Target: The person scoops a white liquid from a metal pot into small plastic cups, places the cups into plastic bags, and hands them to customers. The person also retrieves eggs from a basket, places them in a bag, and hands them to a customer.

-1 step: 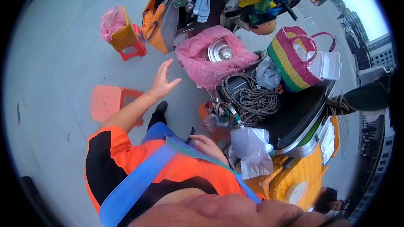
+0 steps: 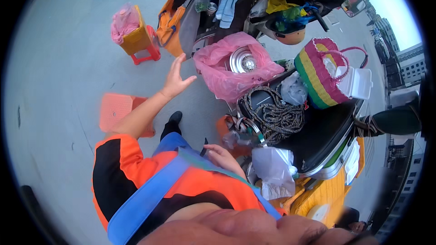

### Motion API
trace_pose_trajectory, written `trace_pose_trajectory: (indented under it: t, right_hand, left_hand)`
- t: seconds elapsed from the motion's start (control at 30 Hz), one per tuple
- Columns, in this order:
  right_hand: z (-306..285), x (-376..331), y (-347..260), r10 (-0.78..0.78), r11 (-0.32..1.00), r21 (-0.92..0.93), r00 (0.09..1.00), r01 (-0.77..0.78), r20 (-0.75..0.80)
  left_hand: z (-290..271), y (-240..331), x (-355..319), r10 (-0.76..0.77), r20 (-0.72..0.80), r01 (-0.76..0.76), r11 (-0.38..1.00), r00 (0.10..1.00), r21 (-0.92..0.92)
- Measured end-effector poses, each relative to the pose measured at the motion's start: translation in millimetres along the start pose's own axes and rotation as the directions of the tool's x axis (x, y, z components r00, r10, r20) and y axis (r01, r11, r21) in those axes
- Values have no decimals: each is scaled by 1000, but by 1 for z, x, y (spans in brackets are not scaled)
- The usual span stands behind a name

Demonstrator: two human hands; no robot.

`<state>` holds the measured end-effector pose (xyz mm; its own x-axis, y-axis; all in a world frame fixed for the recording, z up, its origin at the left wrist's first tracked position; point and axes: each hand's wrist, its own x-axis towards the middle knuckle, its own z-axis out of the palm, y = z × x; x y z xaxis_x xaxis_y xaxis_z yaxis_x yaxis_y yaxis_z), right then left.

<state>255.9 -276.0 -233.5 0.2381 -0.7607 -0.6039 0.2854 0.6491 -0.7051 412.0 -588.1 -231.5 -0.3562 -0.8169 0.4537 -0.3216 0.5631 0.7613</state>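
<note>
My left hand reaches out over the pavement with its fingers spread, holding nothing. Nearest to it is a pink plastic bag, a small gap away, with a shiny round metal piece in its mouth. Close to my waist, my right hand has its fingers curled. A thin black strip sits at its fingertips, seemingly pinched there against the blue apron. To the right of the pink bag, a coiled dark rope lies on the black seat of a vehicle.
An orange-pink plastic stool stands left of my arm. Farther off, a red stool bears a yellow box with pink plastic. A striped woven basket, a white foam box and a crumpled whitish bag crowd the right side.
The vehicle and the things on it sit slightly farther right and lower in the picture. Both hands keep nearly the same place and pose.
</note>
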Motion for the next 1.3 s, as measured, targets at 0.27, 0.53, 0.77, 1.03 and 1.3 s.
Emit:
trace_pose_trajectory:
  t: [0.27, 0.53, 0.77, 1.03, 1.3]
  right_hand:
    - [88, 288, -252, -402, 864, -291, 911, 411, 92]
    - [-20, 503, -337, -439, 781, -615, 604, -109, -665]
    - [-59, 494, -317, -165, 227, -920, 919, -319, -359]
    - [-10, 437, -314, -268, 286, -946, 936, -151, -230]
    - [19, 455, -297, -409, 679, -734, 834, 8, -369]
  left_hand:
    - [-17, -180, 193, -204, 503, -35, 904, 840, 427]
    - [-54, -154, 183, -395, 738, -154, 819, 547, 553]
    - [-59, -156, 145, -176, 786, -366, 810, 593, 458]
    - [-55, -130, 113, 48, 757, -474, 805, 652, 358]
    - [-50, -122, 102, 144, 727, -477, 835, 672, 276]
